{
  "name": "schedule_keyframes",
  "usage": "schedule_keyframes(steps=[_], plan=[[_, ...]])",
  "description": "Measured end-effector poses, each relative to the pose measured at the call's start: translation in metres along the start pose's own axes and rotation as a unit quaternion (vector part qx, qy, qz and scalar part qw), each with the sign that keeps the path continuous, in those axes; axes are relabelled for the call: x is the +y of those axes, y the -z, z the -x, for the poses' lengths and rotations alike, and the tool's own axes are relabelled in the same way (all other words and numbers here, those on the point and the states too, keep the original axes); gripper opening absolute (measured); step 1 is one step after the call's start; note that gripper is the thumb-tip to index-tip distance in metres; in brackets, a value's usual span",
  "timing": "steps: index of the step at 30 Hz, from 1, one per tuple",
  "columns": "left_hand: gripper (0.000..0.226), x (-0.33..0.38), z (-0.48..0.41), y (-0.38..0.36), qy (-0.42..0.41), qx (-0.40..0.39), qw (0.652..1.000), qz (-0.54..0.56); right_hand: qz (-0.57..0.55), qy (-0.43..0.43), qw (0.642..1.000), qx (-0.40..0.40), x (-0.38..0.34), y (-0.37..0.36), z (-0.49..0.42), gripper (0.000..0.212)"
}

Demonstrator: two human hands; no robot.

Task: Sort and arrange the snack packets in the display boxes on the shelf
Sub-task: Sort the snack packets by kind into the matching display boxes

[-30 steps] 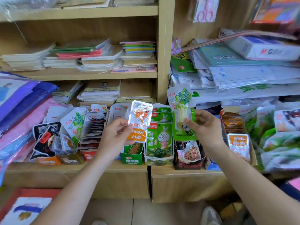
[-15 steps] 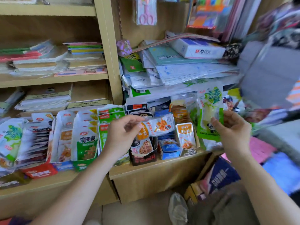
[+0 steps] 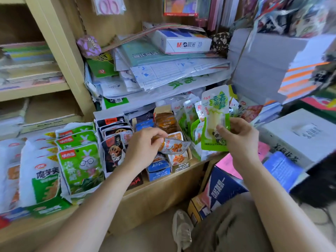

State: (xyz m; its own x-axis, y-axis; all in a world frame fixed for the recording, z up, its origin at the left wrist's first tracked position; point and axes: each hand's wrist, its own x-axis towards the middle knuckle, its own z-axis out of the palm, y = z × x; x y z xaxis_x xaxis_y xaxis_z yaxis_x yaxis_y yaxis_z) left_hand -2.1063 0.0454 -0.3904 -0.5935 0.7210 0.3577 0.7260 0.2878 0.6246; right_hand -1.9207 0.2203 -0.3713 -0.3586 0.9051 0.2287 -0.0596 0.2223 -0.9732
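I see a small orange and silver packet [image 3: 175,146] pinched at its left end by the left grip [image 3: 143,145]. The packet lies on its side, just above the front of the box of orange packets [image 3: 181,167]. I cannot tell if it touches the packets in that box.

The right grip [image 3: 240,140] holds a tall green packet [image 3: 215,113] upright by its lower part, with the thumb across the front. It is in the air, near more green and white packets that stand at the right end of the shelf [image 3: 156,187].

Left of the orange box is a blue box [image 3: 158,170], then a row of black packets [image 3: 113,142], then green rabbit packets [image 3: 80,164]. They all stand on the same shelf.

Above them is a messy pile of papers [image 3: 172,71] with a white box [image 3: 181,43] on top. Pink scissors [image 3: 109,5] hang higher up. A shoe [image 3: 181,230] is on the floor below.
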Motion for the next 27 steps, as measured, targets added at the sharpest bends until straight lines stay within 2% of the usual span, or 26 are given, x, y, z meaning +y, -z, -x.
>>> schedule_keyframes(steps=[5,11,14,17,20,23,27], plan=[[0.019,0.0,-0.016,-0.012,0.008,-0.05,0.999,-0.014,0.007,-0.014,1.0,-0.001,0.005,0.002,-0.004,0.013],[0.044,-0.008,-0.028,-0.024,0.03,-0.034,0.997,0.068,0.002,-0.028,1.0,-0.007,0.006,0.0,-0.004,0.013],[0.045,-0.008,-0.029,-0.027,0.02,-0.029,0.997,0.063,-0.005,-0.035,0.999,-0.004,0.005,0.0,-0.005,0.014],[0.045,-0.008,-0.026,-0.032,-0.016,-0.043,0.999,0.013,-0.013,-0.043,0.999,0.004,0.004,-0.001,-0.006,0.015],[0.048,-0.004,-0.018,-0.044,-0.065,-0.062,0.99,-0.109,-0.026,-0.047,0.998,0.014,0.004,-0.001,-0.006,0.014],[0.052,-0.001,-0.014,-0.053,-0.075,-0.065,0.975,-0.198,-0.029,-0.047,0.998,0.026,0.006,0.0,-0.007,0.013],[0.044,-0.008,-0.018,-0.056,-0.121,-0.102,0.962,-0.221,-0.026,-0.033,0.996,0.072,0.011,0.004,-0.01,0.012]])
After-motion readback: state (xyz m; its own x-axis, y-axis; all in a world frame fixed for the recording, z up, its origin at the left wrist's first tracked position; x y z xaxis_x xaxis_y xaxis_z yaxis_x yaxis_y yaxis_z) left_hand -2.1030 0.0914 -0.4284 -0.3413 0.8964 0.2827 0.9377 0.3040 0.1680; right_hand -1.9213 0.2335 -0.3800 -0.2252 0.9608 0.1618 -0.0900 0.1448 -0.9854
